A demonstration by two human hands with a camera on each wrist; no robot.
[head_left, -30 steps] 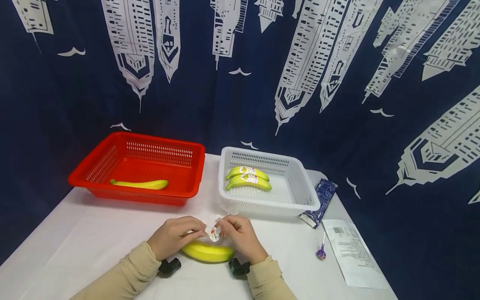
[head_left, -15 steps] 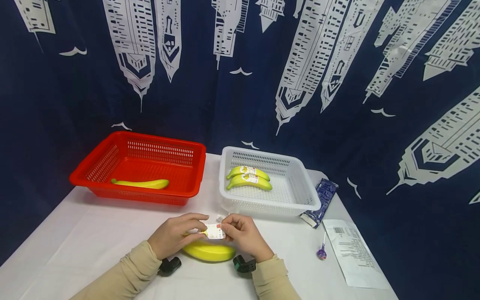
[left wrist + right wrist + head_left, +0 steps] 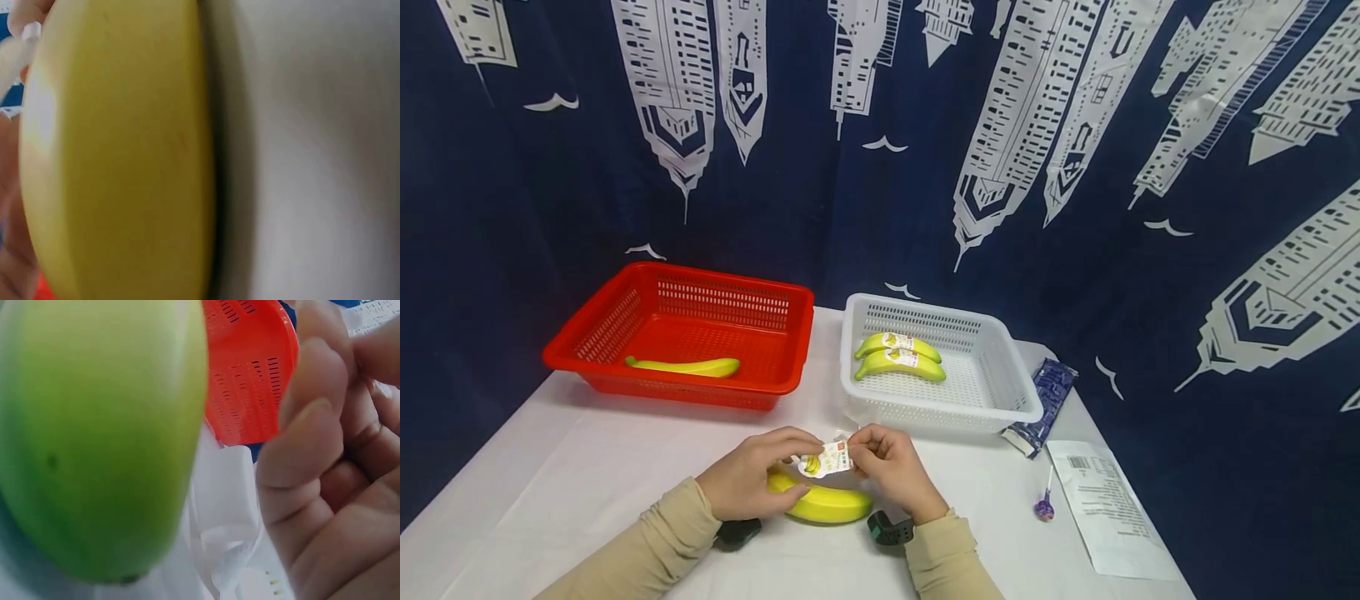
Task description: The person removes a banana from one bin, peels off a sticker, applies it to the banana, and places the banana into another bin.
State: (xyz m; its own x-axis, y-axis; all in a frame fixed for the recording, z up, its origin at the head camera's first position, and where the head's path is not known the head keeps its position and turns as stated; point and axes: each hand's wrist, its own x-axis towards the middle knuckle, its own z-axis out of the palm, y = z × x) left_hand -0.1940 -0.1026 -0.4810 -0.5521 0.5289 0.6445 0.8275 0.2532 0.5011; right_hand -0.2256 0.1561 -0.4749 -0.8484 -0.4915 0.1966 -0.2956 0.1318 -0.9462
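Observation:
In the head view my right hand (image 3: 898, 471) pinches the right edge of a white banana-print sticker (image 3: 825, 459). My left hand (image 3: 756, 475) has its thumb spread away from its fingers, the fingertips at the sticker's upper left edge. Below the sticker a yellow banana (image 3: 831, 505) lies on the table, its left end partly behind the left hand. That banana (image 3: 119, 150) fills much of the left wrist view. Its greenish end (image 3: 106, 437) looms large in the right wrist view, beside the curled fingers (image 3: 306, 444) of the right hand.
A red basket (image 3: 625, 371) with one banana (image 3: 685, 367) stands at the back left. Right of it, a white basket (image 3: 992, 367) holds two stickered bananas (image 3: 898, 362). Further right are a blue packet (image 3: 1045, 404), a lollipop (image 3: 1044, 506) and a printed white sheet (image 3: 1108, 508).
The sticker, bent at first, has been spread flat and now faces up with its banana picture showing. The left thumb has come off it and dropped lower, while the right hand keeps its pinch.

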